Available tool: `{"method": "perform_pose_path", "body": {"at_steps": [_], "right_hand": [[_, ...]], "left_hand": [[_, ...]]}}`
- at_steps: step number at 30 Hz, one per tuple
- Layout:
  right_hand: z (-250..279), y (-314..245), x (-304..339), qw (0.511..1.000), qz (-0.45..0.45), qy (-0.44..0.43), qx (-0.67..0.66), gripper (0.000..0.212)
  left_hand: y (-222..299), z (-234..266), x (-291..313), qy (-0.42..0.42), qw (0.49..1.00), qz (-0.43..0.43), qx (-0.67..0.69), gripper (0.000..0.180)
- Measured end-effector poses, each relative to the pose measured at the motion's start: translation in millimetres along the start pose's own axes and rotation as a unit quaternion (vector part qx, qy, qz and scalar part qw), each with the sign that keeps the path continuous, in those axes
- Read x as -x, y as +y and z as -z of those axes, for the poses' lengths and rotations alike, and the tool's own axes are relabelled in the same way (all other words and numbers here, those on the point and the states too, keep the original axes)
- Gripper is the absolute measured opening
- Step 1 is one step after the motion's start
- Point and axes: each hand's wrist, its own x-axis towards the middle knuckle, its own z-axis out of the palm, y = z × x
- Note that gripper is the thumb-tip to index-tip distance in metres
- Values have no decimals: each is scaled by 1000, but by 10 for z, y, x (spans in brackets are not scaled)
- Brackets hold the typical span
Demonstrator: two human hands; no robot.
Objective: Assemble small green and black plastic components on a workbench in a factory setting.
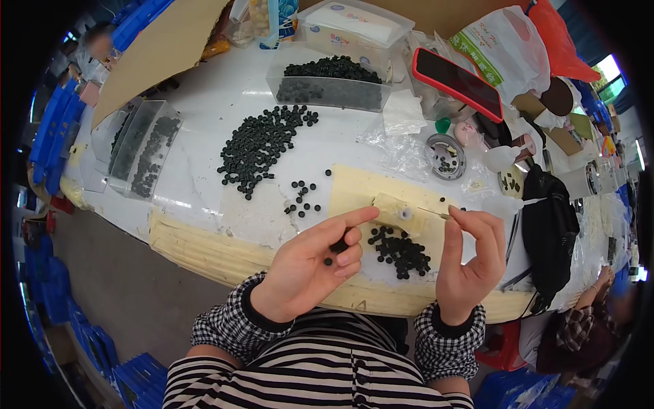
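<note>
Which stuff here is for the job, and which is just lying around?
Seems part of the job:
- thin tool in the right hand
- black pieces in the left hand
- small black pile between the hands
- larger black pile

Probably just lying about:
- red-edged phone
- white plastic bag
- red plastic bag

Grey floor [139, 286] (concrete, perhaps)

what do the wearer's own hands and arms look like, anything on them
The left hand and right hand wear no gloves. Puffy black-and-white checked sleeve covers wrap both forearms, ending in plain black cuffs at the wrists. The top has dark and pale stripes.
</note>
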Motion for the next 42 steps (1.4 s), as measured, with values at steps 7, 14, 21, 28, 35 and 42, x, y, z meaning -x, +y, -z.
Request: {"method": "perform_pose_path", "body": {"at_steps": [7,14,21,28,35,42], "right_hand": [[-8,-85,53,979,-21,15,-200,9],[-146,-87,141,948,-87,-21,-306,8],[-165,-67,166,933,-97,-27,-346,11],[-164,-74,176,931,-104,-28,-349,11],[-162,-70,181,932,-101,-35,-347,11],[-203,-96,185,929,-92,-54,-354,10]], "left_hand": [[-35,-78,-6,17,998,1,-52,29],[-116,53,-58,-23,1000,-11,-8,24],[-97,25,-79,1,999,-15,-44,24],[-92,89,-86,-21,994,-54,-97,17],[-93,147,-84,-27,996,-34,-82,22],[-85,109,-91,-22,995,-19,-98,26]]}}
